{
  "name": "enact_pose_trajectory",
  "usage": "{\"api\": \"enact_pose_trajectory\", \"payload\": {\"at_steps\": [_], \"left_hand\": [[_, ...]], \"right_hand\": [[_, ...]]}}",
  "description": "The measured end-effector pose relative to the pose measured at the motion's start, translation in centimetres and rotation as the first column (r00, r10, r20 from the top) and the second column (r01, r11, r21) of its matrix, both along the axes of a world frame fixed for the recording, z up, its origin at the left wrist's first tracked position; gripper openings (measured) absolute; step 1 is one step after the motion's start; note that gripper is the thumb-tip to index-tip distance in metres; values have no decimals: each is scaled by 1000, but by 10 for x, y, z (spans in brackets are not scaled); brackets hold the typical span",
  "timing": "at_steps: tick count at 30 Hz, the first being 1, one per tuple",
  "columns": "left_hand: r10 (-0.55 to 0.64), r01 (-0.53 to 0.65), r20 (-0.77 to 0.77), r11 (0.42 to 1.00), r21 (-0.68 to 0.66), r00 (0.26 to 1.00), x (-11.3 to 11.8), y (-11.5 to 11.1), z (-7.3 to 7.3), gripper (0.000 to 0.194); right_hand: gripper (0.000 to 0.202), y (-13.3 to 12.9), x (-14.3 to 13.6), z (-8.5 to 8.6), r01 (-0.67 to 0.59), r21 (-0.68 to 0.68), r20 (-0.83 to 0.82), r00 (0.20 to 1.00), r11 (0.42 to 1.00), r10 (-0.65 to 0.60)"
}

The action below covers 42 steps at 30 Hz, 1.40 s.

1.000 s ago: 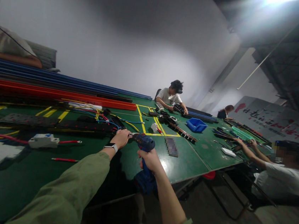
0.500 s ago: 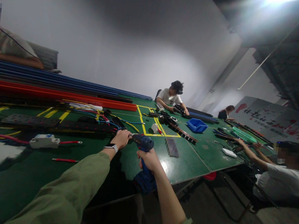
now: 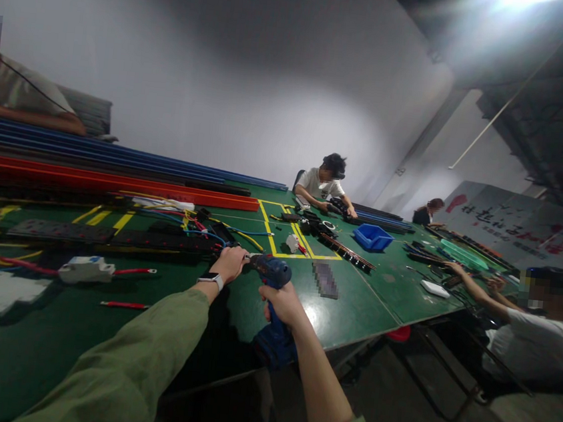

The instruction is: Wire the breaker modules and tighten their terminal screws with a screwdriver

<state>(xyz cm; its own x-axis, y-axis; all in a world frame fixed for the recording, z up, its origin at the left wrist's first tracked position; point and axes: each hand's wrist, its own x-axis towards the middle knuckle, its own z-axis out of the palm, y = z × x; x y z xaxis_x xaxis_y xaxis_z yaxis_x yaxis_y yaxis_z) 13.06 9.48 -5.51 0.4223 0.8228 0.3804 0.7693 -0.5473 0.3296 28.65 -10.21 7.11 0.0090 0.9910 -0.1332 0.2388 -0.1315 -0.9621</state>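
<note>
My right hand (image 3: 284,302) is wrapped round the grip of a blue power drill (image 3: 275,272), whose front points left. Close to the drill's tip, my left hand (image 3: 230,264) has its fingers closed at the right end of a long black strip (image 3: 162,241); what exactly they pinch is too small to make out. Blue, yellow and red wires (image 3: 200,222) lie behind the left hand. A white breaker (image 3: 87,270) with a red cable lies left of my forearm on the green table (image 3: 351,312).
Red (image 3: 113,183) and blue rails (image 3: 116,153) run along the back left. A phone (image 3: 325,280), a blue bin (image 3: 372,237) and a black part with copper strips (image 3: 341,246) lie to the right. People sit at the left, the back and the right.
The view has shifted slightly, so the table things appear a little further right. Both hands keep their places at the drill and the strip.
</note>
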Motion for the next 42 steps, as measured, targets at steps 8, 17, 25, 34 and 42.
{"api": "enact_pose_trajectory", "payload": {"at_steps": [8,17,25,34,42], "left_hand": [[-11,11,-14,1000,-1,1000,0,1,-1,24],[-1,1,-29,1000,6,1000,0,0,0,24],[5,-3,-47,1000,30,999,0,2,-1,23],[1,0,-29,1000,25,1000,1,1,0,24],[20,-19,-29,1000,23,999,1,0,0,23]], "right_hand": [[8,0,1,-1,3,4,-5,1000,1000,-3],[12,4,3,-7,-18,18,-19,1000,1000,19],[10,3,3,-6,-6,24,-34,999,1000,7],[10,2,4,-3,23,-18,-37,999,1000,-23],[11,2,4,-3,16,-22,-38,999,1000,-16]]}}
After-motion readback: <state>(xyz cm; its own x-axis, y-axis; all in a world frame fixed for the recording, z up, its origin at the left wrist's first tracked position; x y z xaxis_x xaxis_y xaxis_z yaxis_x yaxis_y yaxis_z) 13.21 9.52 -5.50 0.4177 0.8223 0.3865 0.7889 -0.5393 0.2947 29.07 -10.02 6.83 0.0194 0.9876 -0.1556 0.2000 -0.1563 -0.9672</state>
